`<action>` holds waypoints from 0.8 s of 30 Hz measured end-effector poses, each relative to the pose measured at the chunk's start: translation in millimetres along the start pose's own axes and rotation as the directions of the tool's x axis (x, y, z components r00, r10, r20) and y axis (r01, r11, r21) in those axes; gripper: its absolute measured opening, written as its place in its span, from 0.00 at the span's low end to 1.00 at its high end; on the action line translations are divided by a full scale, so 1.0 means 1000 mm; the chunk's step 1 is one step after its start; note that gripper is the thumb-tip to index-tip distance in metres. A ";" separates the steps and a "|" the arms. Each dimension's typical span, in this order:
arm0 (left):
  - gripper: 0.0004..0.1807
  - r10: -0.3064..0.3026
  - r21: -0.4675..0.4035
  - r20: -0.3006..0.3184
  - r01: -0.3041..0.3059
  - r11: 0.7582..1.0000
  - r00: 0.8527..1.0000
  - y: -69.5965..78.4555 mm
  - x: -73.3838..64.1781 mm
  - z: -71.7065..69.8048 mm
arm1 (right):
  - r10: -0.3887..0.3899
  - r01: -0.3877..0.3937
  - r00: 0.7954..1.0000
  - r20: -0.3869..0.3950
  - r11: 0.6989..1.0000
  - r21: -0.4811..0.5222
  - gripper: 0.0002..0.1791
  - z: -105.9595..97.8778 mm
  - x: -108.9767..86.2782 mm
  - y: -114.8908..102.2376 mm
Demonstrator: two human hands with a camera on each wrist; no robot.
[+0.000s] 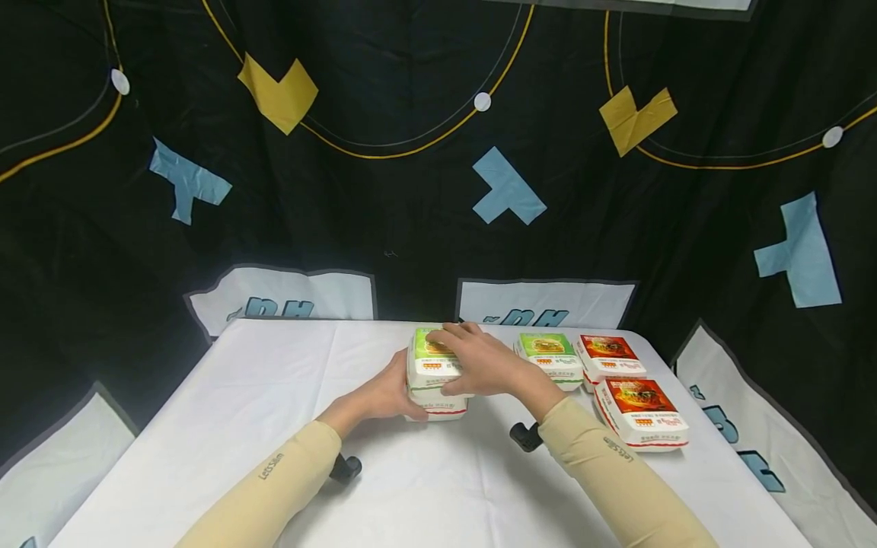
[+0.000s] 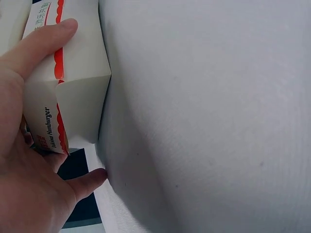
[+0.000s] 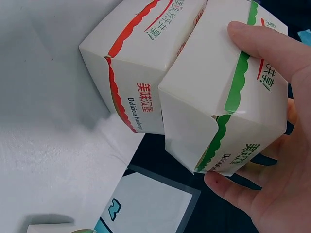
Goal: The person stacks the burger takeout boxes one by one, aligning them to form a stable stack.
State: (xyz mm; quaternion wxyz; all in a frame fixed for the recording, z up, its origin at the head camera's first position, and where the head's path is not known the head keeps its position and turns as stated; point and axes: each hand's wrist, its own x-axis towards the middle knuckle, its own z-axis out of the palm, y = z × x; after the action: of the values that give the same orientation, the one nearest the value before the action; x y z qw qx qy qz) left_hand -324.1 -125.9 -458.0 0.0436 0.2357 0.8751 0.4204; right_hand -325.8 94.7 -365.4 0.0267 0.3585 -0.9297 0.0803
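Observation:
Two white hamburger boxes are stacked near the table's middle. The lower one, a red-trimmed hamburger box (image 1: pixel 448 409), rests on the cloth. My left hand (image 1: pixel 389 390) grips it from the left, its thumb across the near side in the left wrist view. On top sits a green-trimmed hamburger box (image 1: pixel 433 371), held by my right hand (image 1: pixel 488 361) from the right. The right wrist view shows the right thumb on the near side of the green-trimmed box (image 3: pixel 194 92) and fingers round its far side. There, its base lies against the red-trimmed box (image 3: pixel 138 63).
To the right stand another green-topped box (image 1: pixel 550 358) and two red-topped boxes, one behind (image 1: pixel 610 356) and one nearer (image 1: pixel 642 412). They sit on a white-clothed table (image 1: pixel 205 426). A black curtain (image 1: pixel 390 228) with tape pieces hangs behind the table.

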 end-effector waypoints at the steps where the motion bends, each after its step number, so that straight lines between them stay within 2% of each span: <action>1: 0.66 0.008 -0.009 0.000 -0.008 1.000 1.000 0.000 0.000 0.000 | 0.000 0.000 1.000 0.000 1.000 0.001 0.46 0.000 0.000 0.000; 9: 0.65 0.025 -0.063 0.038 -0.023 0.998 0.999 -0.003 0.001 -0.002 | 0.000 0.000 1.000 -0.004 1.000 -0.003 0.46 0.001 0.000 -0.002; 16: 0.68 -0.010 -0.054 0.065 0.013 0.998 0.998 -0.003 0.001 -0.007 | 0.004 -0.004 1.000 -0.005 1.000 0.002 0.45 0.002 -0.001 -0.002; 21: 0.69 0.034 -0.100 0.054 -0.029 0.995 0.998 -0.003 0.001 -0.007 | 0.003 -0.003 1.000 -0.001 1.000 0.007 0.46 0.001 -0.001 -0.002; 24: 0.71 0.015 -0.118 0.034 -0.011 0.993 0.999 -0.004 0.000 -0.006 | 0.003 -0.003 1.000 0.003 1.000 0.009 0.46 0.001 0.000 -0.002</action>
State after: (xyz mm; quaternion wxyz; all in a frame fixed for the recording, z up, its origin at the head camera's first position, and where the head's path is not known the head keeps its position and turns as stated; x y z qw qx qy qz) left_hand -327.4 -132.3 -457.0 0.0700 0.2455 0.8463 0.4675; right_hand -324.2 92.8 -365.9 0.0236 0.3575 -0.9299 0.0837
